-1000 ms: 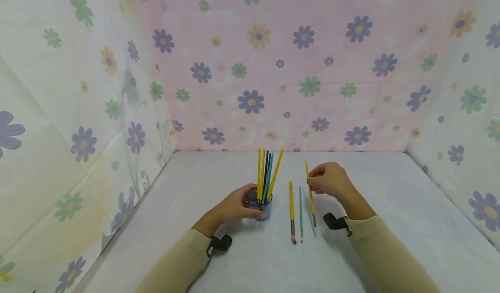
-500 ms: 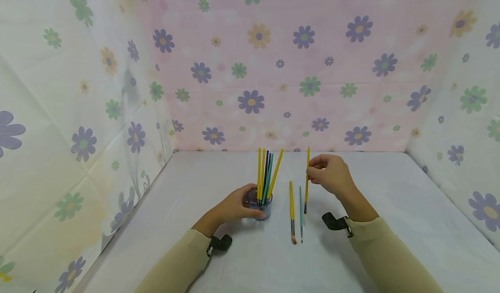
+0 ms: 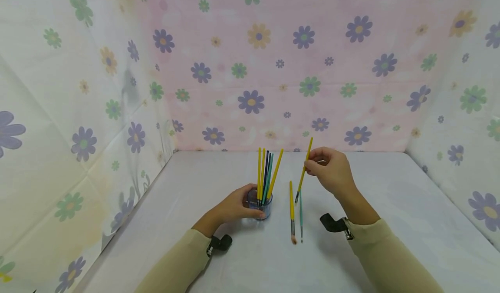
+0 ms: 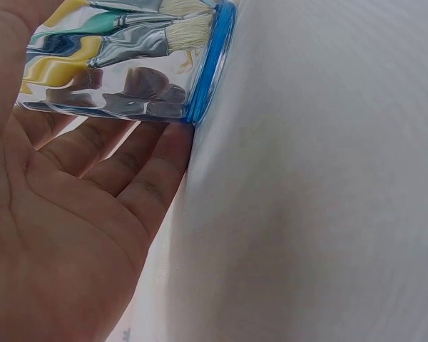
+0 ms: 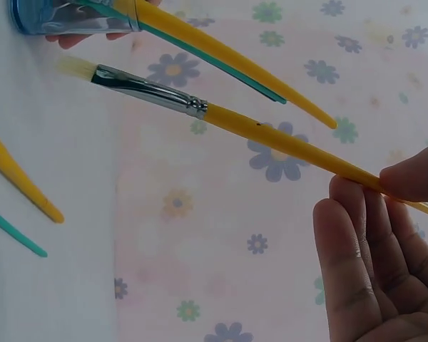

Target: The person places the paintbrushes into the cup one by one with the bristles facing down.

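Note:
My left hand point(image 3: 234, 205) grips a clear glass cup point(image 3: 266, 209) around its side; the cup stands upright on the table. Several paintbrushes with yellow, dark and teal handles stand in it, their pale bristles point(image 4: 189, 34) down against the bottom in the left wrist view. My right hand point(image 3: 332, 169) pinches a yellow paintbrush point(image 5: 271, 139) near the handle's end between thumb and fingers. Its bristles point down and to the left, raised over the table. Below it lie a yellow paintbrush point(image 3: 291, 206) and a thin teal paintbrush point(image 3: 301, 219), side by side.
The white table point(image 3: 250, 262) is enclosed by flower-printed cloth at the back point(image 3: 226, 54) and both sides. Each wrist carries a black camera mount, the right one point(image 3: 332, 222) hanging near the table beside the loose brushes.
My right hand has lifted the yellow paintbrush off the table and shifted it up and left, tilting its bristle end toward the cup. My left hand and the cup have stayed put.

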Action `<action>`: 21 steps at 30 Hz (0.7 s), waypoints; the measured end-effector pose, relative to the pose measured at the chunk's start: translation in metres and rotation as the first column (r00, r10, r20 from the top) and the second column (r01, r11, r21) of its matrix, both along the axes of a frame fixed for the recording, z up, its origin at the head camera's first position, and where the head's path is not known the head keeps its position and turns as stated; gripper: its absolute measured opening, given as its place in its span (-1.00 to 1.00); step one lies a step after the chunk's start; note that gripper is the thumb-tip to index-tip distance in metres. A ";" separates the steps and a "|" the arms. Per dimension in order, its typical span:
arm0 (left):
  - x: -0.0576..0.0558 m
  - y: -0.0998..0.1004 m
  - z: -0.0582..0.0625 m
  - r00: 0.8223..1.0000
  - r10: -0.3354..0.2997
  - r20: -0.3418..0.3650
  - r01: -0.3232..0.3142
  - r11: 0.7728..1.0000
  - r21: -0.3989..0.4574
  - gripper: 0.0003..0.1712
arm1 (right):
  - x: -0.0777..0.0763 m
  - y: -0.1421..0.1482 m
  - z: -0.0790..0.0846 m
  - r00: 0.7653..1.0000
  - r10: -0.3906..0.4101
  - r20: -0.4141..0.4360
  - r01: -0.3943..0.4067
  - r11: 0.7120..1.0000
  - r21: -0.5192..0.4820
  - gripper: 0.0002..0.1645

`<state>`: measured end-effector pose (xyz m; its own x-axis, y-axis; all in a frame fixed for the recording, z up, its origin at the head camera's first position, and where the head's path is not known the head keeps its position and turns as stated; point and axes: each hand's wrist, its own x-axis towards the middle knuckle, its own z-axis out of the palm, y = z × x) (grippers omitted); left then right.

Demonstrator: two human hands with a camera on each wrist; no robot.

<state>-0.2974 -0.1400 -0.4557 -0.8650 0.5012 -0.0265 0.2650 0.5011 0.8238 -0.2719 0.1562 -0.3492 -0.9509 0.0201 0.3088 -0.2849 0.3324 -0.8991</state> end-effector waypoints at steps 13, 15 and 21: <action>0.000 0.001 0.000 1.000 0.012 0.000 -0.012 1.000 -0.003 -0.13 | 0.012 -0.011 0.012 0.999 0.038 -0.033 -0.041 0.992 -0.119 -0.71; 0.000 0.001 0.000 1.000 0.012 0.001 -0.012 1.000 -0.002 -0.13 | 0.018 -0.015 0.018 0.998 0.045 -0.053 -0.051 0.993 -0.111 -0.73; 0.000 0.000 -0.001 1.000 0.008 0.005 -0.008 1.000 0.004 -0.14 | 0.034 -0.027 0.029 0.992 0.065 -0.104 -0.073 0.995 -0.073 -0.74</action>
<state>-0.2971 -0.1397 -0.4562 -0.8688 0.4944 -0.0288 0.2572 0.5001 0.8269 -0.2379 0.1291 -0.3203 -0.9146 -0.0172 0.4041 -0.3961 0.2405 -0.8862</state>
